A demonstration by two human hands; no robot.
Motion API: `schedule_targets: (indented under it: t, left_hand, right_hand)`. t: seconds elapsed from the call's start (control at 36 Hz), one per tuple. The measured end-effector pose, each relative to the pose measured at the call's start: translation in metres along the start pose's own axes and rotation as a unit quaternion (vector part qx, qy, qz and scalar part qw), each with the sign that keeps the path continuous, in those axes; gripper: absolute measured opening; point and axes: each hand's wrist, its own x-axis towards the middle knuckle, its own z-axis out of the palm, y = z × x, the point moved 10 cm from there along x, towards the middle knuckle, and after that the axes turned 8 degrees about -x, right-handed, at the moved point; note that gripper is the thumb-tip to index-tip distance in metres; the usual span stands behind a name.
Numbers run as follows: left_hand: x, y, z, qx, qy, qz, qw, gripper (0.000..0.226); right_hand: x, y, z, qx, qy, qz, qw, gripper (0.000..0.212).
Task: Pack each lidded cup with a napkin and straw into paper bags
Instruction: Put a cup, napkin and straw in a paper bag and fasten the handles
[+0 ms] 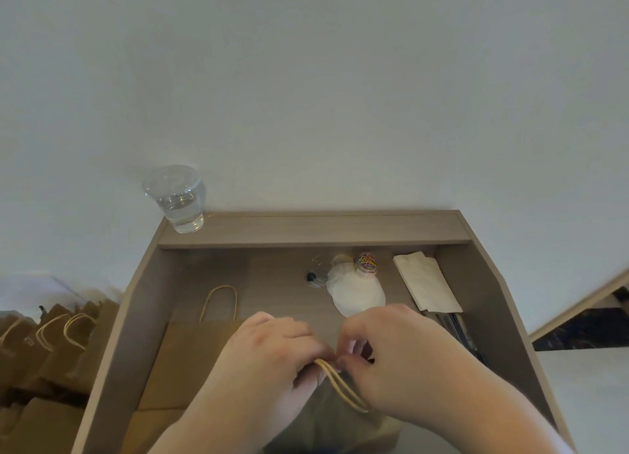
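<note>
- Pinching the twin handles [343,390] of a standing paper bag [340,429] together, the left hand [269,355] and right hand [394,348] meet at the loop tops, fingers curled tight on the cord. This reads as closing off a bag, though its contents are hidden.
- Whether the right fingertips also hold a clip cannot be told.
- The next move likely calls for a fresh bag. The flat bag [190,351] lies just left of the hands. The lidded cup [177,198] waits well apart on the back ledge [323,228], so it needs a long reach and an upright carry.
- The handles are pale twisted paper cord, and the bags are matte brown kraft paper.
- The cup is clear plastic, part-filled with clear liquid, and probably slick and easily squeezed.
- The napkins [427,281] form a soft cream stack at right, with dark slim straws [463,334] just beside them.
- A small jar [367,266] of coloured clips stands near the napkins.
- A row of bags [51,344] stands at far left.
</note>
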Motion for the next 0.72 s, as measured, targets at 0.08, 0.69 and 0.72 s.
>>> schedule_targets:
  t: [0.08,0.69,0.72]
  left_hand:
    - [0.002,0.001,-0.002,-0.006,-0.005,-0.009,1.000,0.010]
    - [-0.011,-0.037,-0.009,-0.027,-0.047,-0.080,0.995,0.018]
    - [-0.011,-0.039,-0.011,-0.035,-0.038,-0.076,0.996,0.015]
  right_hand:
    - [0.000,0.000,0.000,-0.026,0.005,-0.001,1.000,0.019]
    - [-0.012,0.059,0.000,0.247,0.010,-0.006,0.969,0.066]
    - [-0.015,0.061,0.002,0.248,0.010,-0.015,0.969,0.058]
